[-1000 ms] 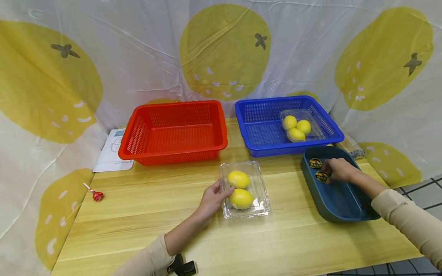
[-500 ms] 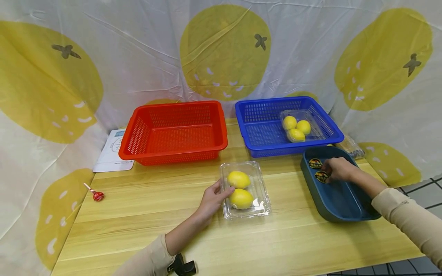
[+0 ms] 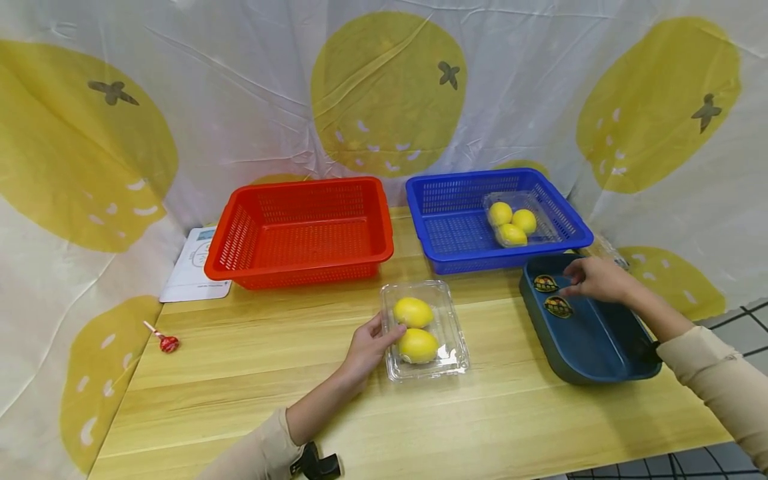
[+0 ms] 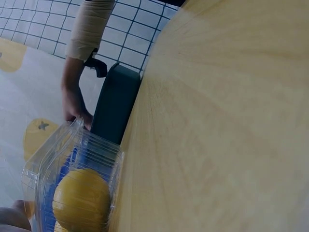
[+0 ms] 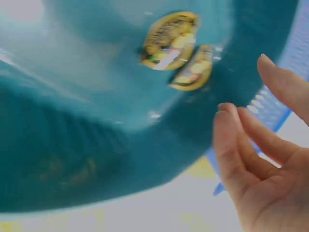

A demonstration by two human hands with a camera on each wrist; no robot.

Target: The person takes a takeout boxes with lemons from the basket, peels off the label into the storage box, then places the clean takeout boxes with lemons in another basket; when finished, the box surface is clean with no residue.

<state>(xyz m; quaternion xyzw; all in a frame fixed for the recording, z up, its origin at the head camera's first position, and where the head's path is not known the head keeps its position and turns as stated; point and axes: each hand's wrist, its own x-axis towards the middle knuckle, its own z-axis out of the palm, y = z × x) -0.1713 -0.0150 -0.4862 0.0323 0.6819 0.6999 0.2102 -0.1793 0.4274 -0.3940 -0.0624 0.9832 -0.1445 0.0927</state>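
My left hand point(image 3: 367, 347) holds the left side of a clear plastic clamshell box point(image 3: 449, 313), its thumb over the rim. Two lemons, a back one point(image 3: 413, 312) and a front one point(image 3: 418, 346), lie inside. In the left wrist view a lemon point(image 4: 82, 199) shows through the box wall. My right hand point(image 3: 600, 279) is over the far part of a dark teal basin point(image 3: 603, 347). Its thumb and fingertips stand apart with nothing between them in the right wrist view. Two black-and-gold oval stickers, one farther point(image 3: 545, 283) and one nearer point(image 3: 559, 307), lie in the basin.
A red basket point(image 3: 300, 273) stands at the back left, partly over a white printed sheet point(image 3: 195, 273). In the blue basket point(image 3: 444, 257) at the back right is another clear box with three lemons point(image 3: 511, 235). A lollipop point(image 3: 168, 344) lies far left. Lemon-print cloth hangs behind.
My right hand has lifted a little and moved away from the stickers, its fingers parting. Both stickers stay in the basin. The left hand keeps its hold on the box.
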